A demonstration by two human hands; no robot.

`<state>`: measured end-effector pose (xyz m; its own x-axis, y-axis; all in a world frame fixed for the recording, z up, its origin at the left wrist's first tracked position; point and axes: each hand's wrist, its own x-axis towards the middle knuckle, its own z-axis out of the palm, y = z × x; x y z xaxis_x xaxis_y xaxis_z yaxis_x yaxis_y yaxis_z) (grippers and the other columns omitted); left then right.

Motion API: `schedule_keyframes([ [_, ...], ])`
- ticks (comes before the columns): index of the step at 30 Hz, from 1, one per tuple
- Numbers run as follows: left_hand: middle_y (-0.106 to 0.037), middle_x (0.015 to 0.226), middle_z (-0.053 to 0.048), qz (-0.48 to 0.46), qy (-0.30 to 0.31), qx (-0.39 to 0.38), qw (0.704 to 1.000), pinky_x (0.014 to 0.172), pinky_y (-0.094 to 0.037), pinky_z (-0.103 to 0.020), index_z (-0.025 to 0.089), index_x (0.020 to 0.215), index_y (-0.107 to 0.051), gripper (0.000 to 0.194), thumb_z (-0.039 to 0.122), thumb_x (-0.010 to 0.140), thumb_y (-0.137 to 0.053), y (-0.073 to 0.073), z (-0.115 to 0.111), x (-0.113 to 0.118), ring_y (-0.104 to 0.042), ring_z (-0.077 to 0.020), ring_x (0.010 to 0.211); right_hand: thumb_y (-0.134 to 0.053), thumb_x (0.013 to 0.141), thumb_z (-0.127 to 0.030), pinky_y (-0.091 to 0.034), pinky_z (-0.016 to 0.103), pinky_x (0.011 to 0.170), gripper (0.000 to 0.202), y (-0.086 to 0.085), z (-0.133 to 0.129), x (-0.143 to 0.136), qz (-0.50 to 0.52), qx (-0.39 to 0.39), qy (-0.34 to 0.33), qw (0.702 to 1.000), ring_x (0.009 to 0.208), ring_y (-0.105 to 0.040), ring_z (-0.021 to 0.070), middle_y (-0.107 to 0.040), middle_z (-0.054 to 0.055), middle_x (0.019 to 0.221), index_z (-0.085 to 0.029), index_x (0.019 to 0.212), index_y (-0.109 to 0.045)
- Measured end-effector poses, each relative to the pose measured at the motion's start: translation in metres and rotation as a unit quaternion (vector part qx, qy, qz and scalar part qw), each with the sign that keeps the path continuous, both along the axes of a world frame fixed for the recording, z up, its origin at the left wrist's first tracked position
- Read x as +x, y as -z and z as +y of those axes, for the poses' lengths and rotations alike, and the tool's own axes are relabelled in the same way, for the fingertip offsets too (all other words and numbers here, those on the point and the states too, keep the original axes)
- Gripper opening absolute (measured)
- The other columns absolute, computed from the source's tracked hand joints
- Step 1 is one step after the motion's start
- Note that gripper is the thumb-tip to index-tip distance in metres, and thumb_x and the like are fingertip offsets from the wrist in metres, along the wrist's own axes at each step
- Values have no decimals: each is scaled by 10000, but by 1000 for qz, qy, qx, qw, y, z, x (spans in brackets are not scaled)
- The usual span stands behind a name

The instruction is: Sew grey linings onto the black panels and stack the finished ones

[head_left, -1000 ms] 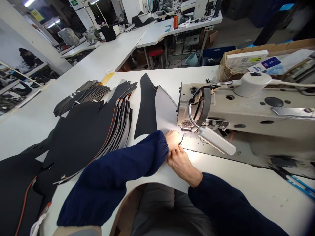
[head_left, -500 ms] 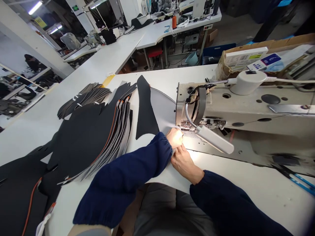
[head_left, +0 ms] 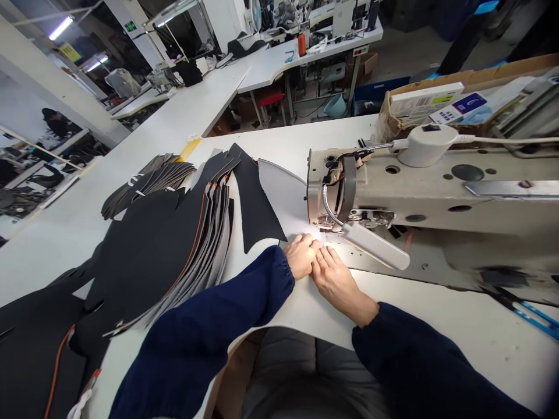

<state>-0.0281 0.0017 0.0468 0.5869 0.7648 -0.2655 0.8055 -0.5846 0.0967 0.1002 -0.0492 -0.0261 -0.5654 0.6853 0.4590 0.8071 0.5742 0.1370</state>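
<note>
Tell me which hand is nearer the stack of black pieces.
Left. The left hand lies just right of the stack of black pieces, beside the single black piece. The right hand lies farther right, below the lamp.

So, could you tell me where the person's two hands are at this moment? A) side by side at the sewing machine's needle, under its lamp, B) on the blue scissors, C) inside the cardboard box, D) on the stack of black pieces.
A: the left hand and right hand lie together on the grey piece below the sewing machine head.
</note>
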Motion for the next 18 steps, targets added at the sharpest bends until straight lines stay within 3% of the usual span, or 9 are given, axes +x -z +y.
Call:
schedule_keyframes([
  [7, -499, 1166, -109, 5, -40, 45, 998, 670, -477, -311, 174, 1248, -473, 469, 91, 786, -467, 3, -8, -9, -471, -249, 1005, -397, 878, -46, -415, 495, 1015, 324, 5, 9, 14, 33, 6, -10, 999, 1128, -569, 324, -628, 247, 1162, 19, 1084, -640],
  [14, -551, 1133, -109, -2, 31, 77, 997, 742, -471, -335, 133, 1207, -523, 360, 111, 858, -438, 15, -8, -11, -470, -237, 1017, -432, 886, -55, -395, 495, 1030, 262, 7, 5, 23, 58, -22, -17, 998, 1128, -571, 296, -650, 198, 1148, -48, 1012, -662],
  [18, -564, 1100, -104, 10, 54, 88, 995, 729, -453, -341, 121, 1111, -568, 291, 87, 882, -392, 14, -10, -9, -479, -234, 997, -469, 908, -113, -414, 439, 1018, 200, 2, 3, 33, 127, -12, -24, 992, 1066, -614, 242, -688, 144, 1089, -106, 979, -656],
])
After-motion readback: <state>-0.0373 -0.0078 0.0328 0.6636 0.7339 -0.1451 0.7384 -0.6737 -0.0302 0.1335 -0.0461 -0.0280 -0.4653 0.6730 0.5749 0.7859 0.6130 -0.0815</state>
